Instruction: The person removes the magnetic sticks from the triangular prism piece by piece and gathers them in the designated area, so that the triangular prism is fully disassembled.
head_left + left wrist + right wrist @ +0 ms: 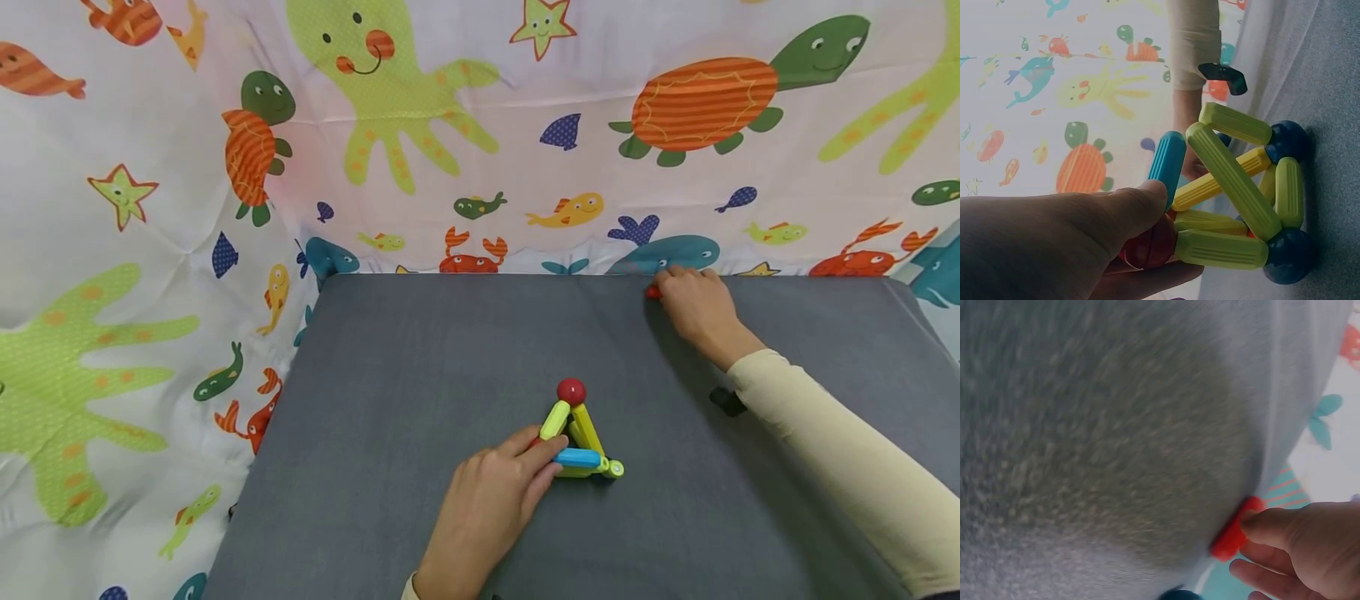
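The left hand (495, 492) grips the red ball (1152, 245) of a rod-and-ball frame (1233, 181) on the table (405, 358); well apart, the right hand (697, 308) pinches a red rod (1235, 530) at the far edge. Both seem light and stiff; the frame, probably weak-jointed, is best held by a ball.

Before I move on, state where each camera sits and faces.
Head: worn on the head, facing forward and down over the grey surface; left hand, right hand and right sleeve show.
Left wrist: worn there, facing the stick structure the left hand holds; that hand and the right sleeve show.
Right wrist: worn there, facing the red piece the right hand pinches; that hand shows.
Shared by head and left wrist: the stick structure.
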Motion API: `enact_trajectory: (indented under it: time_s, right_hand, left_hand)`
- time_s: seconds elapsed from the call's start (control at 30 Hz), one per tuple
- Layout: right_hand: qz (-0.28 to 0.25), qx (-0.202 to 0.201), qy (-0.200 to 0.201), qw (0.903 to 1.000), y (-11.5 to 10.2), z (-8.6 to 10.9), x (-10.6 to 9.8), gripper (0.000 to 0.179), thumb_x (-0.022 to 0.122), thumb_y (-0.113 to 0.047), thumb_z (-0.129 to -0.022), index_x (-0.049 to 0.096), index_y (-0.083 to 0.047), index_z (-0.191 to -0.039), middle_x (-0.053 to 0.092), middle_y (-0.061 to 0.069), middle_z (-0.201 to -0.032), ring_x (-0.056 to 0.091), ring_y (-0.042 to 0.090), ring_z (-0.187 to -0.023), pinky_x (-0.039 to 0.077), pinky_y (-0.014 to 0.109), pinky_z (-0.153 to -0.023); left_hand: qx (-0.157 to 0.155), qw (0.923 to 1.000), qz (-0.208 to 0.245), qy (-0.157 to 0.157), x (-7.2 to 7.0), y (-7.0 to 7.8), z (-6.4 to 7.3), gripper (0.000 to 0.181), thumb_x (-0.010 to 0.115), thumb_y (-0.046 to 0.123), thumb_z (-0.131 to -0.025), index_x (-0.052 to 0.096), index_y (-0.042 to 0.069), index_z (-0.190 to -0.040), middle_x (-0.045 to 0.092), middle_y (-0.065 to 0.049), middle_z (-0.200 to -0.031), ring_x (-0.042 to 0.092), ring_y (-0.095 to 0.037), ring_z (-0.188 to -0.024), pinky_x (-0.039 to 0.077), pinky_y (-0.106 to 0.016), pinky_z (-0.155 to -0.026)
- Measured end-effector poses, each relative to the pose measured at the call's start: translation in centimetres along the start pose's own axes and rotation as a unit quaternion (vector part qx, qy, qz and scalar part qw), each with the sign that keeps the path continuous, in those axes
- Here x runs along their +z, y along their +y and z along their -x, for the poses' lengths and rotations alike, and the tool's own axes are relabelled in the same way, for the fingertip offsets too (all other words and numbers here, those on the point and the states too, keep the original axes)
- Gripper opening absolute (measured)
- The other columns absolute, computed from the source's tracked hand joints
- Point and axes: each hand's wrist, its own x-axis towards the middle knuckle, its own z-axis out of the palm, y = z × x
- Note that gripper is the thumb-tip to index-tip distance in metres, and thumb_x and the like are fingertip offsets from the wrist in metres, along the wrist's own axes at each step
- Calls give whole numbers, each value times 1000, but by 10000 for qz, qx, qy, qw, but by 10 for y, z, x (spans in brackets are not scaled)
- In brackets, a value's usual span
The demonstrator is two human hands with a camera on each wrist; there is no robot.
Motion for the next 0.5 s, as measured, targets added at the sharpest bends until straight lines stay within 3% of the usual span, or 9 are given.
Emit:
enact_trajectory:
  time_s: [0.13,0.27,0.5]
  right_hand:
    - [-86,-121,162,9998,-16,7,-16,14,75,-3,-94,69,5,-104,69,24,-100,67,44,-97,50,60,-79]
    - [-302,-344,239,9987,-48,21,-40,26,80,-7,-93,73,3,-116,73,22,-112,68,41,-107,52,61,-92]
    - [-694,-938,430,9922,-105,57,-74,33,86,-17,-89,76,-3,-117,76,15,-113,72,33,-104,55,57,-95]
  left_hand:
    - [30,10000,-24,44,0,0,-1,32,79,27,-98,76,25,-130,68,11,-114,57,-5,-69,52,-19,-62]
    - [20,10000,-58,40,0,0,-1,33,79,27,-98,76,25,-131,68,10,-116,59,-6,-70,54,-20,-62]
    - [-22,9999,-163,-27,1,0,0,43,78,29,-98,71,27,-141,70,8,-121,66,-8,-76,58,-24,-66]
